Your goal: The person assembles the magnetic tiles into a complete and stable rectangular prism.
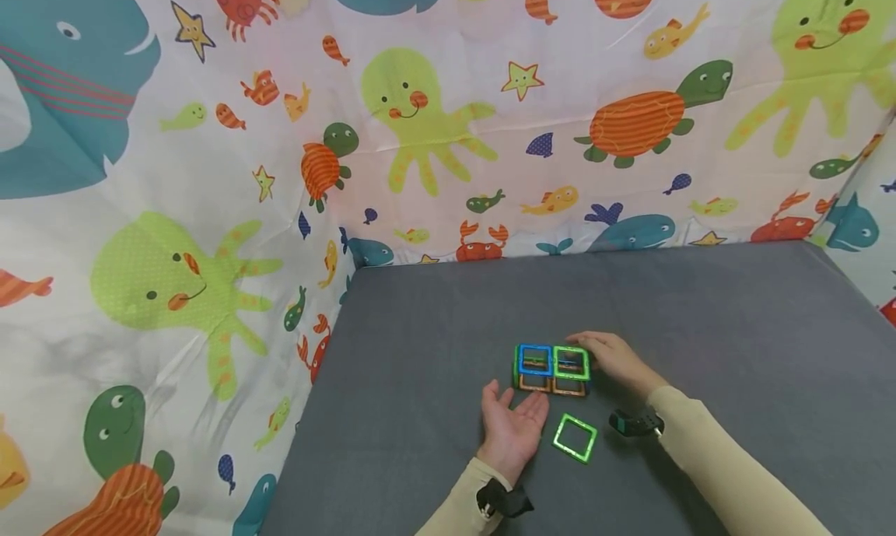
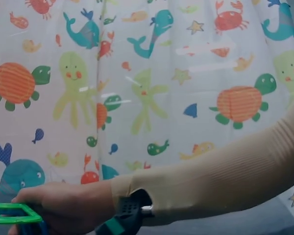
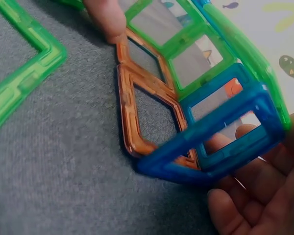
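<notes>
At three o'clock on the tile box (image 1: 552, 362), your right hand (image 1: 619, 359) held on, fingers curved; at seven, left hand (image 1: 512, 429), fingers apart. Light, even steadying seemed best.

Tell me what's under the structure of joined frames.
The grey surface shows through the orange bottom frames of the structure; whatever lies directly beneath their edges is covered and can't be seen.

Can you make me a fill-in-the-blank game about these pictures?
1. The loose square lying on the table is ____.
2. Seen from the head camera, the top of the building has one green square and one ____ square.
3. One hand has its palm turned up: the person's ____ hand.
4. On the curtain, the animals with striped orange shells are ____.

Missing words: green; blue; left; turtles.
</notes>
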`<act>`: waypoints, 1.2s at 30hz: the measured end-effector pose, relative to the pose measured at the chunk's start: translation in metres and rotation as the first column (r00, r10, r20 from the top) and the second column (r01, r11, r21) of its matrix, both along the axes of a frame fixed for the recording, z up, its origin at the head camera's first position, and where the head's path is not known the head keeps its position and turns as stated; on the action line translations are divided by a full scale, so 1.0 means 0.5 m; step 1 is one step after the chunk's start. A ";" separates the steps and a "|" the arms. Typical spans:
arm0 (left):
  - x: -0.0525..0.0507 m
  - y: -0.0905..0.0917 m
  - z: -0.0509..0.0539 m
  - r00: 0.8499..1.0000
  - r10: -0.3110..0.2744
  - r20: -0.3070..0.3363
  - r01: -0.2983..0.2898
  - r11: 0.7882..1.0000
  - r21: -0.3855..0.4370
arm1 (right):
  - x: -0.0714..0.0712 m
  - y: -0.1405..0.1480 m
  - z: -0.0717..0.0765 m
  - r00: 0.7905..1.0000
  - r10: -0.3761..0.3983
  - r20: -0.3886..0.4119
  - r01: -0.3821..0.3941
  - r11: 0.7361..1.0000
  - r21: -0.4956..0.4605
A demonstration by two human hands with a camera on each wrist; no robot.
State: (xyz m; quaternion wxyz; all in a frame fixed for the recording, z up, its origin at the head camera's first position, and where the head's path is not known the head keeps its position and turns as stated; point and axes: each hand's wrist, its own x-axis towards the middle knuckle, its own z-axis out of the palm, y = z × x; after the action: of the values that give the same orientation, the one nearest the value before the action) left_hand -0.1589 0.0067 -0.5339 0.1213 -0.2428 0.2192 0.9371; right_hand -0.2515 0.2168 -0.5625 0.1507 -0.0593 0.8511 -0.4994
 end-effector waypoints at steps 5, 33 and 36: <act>-0.013 -0.007 -0.006 1.000 -0.022 -0.010 0.022 0.999 -0.027 | 0.012 0.007 0.006 0.999 0.021 -0.030 -0.020 0.999 0.027; -0.158 -0.056 -0.049 0.915 -0.403 -0.003 0.361 0.824 -0.437 | 0.085 0.009 -0.046 0.967 0.112 -0.230 -0.075 0.984 0.163; -0.165 -0.059 -0.056 0.897 -0.443 -0.010 0.385 0.790 -0.477 | 0.088 0.003 -0.049 0.963 0.114 -0.246 -0.068 0.980 0.186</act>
State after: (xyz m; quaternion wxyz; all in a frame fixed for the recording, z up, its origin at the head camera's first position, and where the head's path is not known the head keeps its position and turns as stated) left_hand -0.2416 -0.0227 -0.5617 0.2485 -0.1531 0.4913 0.8206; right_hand -0.2076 0.2185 -0.5872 0.0675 -0.1487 0.9004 -0.4032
